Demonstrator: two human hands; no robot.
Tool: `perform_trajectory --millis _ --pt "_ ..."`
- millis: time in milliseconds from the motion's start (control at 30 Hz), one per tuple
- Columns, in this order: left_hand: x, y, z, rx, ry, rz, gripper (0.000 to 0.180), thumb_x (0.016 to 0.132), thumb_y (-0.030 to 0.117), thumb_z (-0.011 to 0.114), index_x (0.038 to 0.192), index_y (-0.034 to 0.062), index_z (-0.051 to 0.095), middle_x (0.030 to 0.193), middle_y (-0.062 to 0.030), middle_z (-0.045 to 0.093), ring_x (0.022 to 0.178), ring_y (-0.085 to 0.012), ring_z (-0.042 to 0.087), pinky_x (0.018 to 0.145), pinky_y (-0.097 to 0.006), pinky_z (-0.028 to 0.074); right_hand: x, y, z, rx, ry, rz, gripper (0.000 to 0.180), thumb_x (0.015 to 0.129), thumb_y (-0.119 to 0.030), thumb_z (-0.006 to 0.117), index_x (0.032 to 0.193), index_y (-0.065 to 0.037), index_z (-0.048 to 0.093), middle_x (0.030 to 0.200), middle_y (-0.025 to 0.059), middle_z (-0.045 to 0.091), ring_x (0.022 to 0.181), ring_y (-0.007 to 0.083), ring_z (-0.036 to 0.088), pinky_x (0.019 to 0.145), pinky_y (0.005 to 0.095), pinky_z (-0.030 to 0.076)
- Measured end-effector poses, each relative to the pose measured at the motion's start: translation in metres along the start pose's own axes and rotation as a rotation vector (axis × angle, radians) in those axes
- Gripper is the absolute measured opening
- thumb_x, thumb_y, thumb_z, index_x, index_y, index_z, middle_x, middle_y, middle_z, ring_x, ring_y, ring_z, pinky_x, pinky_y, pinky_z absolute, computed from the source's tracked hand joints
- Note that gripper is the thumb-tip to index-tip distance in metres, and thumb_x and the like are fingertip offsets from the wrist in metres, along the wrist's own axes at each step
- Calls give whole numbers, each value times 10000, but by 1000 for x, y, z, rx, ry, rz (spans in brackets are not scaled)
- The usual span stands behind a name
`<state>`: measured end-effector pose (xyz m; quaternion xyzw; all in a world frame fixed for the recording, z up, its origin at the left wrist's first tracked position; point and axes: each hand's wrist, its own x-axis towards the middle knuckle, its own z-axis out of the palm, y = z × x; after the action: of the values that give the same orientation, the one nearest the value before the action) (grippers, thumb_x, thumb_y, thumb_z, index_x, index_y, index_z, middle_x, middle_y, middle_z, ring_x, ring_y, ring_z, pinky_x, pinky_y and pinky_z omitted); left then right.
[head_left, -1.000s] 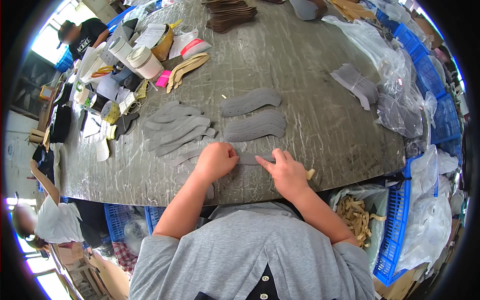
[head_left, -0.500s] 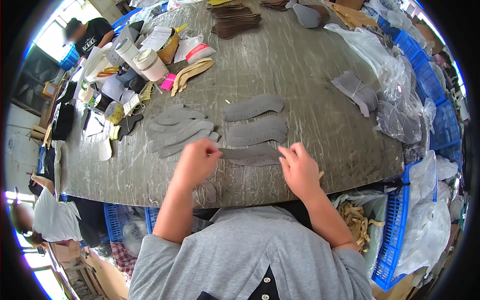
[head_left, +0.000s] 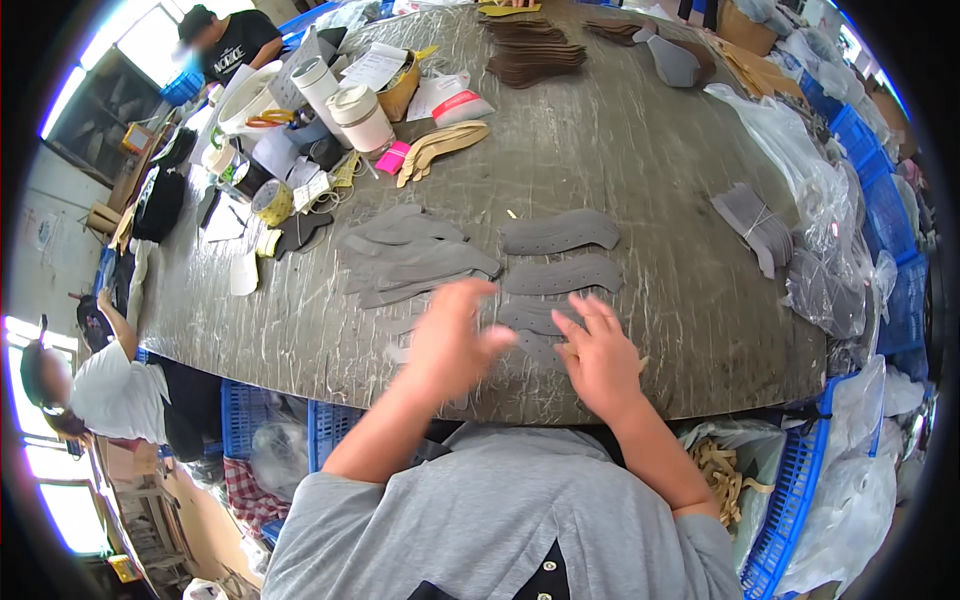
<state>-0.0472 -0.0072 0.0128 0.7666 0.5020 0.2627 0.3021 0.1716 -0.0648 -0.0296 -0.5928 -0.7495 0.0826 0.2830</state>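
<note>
My left hand hovers over the near part of the table with thumb and fingers apart, holding nothing I can see. My right hand is beside it, fingers spread, its tips by a curved grey piece; whether they touch it I cannot tell. Just beyond the hands lies a grey stack with small punched holes, partly covered. Two similar groups, a middle stack and a far stack, lie in a column behind it. A loose fanned pile of grey pieces spreads to their left.
A tied grey bundle lies at right beside clear plastic bags. Brown stacked pieces sit at the far side. Jars, papers and tan strips crowd the left. Blue crates flank the table; other people are at left.
The grey piece stretched between my hands has been lowered beside the near stack. My left hand has opened and lifted off it; my right fingers have spread. The view has shifted slightly.
</note>
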Motion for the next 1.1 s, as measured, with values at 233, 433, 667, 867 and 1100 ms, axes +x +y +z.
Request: perform_trajectory --millis 233,433,667,867,1100 --pt "12 49 53 -138 -56 516 920 790 760 480 1301 -3 432 1249 -226 481 1049 -399 500 896 -445 451 1 -31 -31 631 100 133 145 733 -18 670 871 -3 631 772 124 624 665 267 618 594 333 477" --pt "7 48 56 -182 61 496 1023 759 822 437 1338 -20 387 1252 -243 460 1049 -397 486 922 -460 421 -3 -36 -36 602 66 128 152 740 -81 694 855 -7 629 773 127 625 681 284 624 605 347 484" --pt "6 50 53 -216 7 535 1050 756 856 385 1344 -14 385 1256 -236 458 1035 -376 484 907 -448 422 -3 -34 -30 663 58 45 168 756 -136 691 840 -8 621 789 123 636 708 301 628 619 368 487" --pt "9 48 51 -308 -44 498 1048 766 870 361 1343 -4 389 1262 -210 459 990 -320 474 873 -409 435 -4 -33 -31 663 49 36 146 740 -98 691 826 -5 619 782 122 640 706 307 622 613 371 485" --pt "9 51 50 -358 -102 493 1072 764 890 314 1342 -9 395 1261 -183 452 996 -279 474 874 -379 435 -3 -35 -29 705 92 39 127 736 -56 701 820 -1 622 753 102 621 653 248 595 577 349 458"
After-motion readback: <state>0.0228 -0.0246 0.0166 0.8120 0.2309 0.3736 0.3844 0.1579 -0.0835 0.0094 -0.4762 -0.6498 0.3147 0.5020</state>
